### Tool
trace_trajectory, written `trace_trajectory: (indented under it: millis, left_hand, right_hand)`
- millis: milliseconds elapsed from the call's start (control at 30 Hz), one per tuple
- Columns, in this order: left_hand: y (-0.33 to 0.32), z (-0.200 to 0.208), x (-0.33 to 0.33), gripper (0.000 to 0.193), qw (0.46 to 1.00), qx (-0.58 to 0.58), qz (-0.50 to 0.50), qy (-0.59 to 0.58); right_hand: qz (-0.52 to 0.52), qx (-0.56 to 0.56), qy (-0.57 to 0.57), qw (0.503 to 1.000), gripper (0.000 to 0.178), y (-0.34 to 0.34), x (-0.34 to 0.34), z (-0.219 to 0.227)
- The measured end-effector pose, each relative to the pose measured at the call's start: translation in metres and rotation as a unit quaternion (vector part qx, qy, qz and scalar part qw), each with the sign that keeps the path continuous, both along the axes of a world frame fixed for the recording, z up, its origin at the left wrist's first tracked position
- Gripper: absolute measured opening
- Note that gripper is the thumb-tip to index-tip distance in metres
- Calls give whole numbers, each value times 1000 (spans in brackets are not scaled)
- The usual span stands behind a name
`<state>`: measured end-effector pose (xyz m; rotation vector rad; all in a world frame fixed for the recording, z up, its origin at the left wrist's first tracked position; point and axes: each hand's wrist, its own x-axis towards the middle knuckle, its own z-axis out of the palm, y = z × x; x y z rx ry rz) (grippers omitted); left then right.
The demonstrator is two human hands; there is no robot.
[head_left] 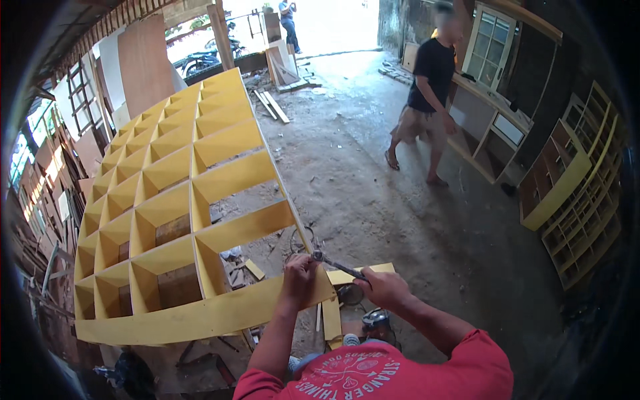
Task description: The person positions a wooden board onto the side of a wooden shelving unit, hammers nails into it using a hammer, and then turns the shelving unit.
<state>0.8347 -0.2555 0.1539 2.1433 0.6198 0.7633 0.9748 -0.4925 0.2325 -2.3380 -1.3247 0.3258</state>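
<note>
Holding a hammer by its handle, the right hand has its fingers wrapped tight around it. The left hand is bent at the near right corner of a big yellow frame. I cannot tell how far its fingers are closed, or if they pinch something. The hammer's head is right by those fingers. The frame is full of square holes and sits in front of the person, mostly to the left. Across the dusty floor, another person in a dark shirt is near a white window.
</note>
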Motion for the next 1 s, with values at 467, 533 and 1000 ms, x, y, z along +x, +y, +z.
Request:
trace_trajectory:
  millis: [467, 533, 1000]
  left_hand:
    - [-10, 17, -4, 15, 999, -27, 9, 29]
    - [-11, 15, -2, 22, 1000, -3, 10, 7]
    - [-15, -2, 30, 46, 942, 80, 108, 306]
  right_hand:
    - [9, 5, 36, 999, 42, 0, -2, -9]
    - [-15, 42, 64, 997, 40, -1, -3, -9]
    - [-54, 109, 128, 984, 41, -1, -17, -21]
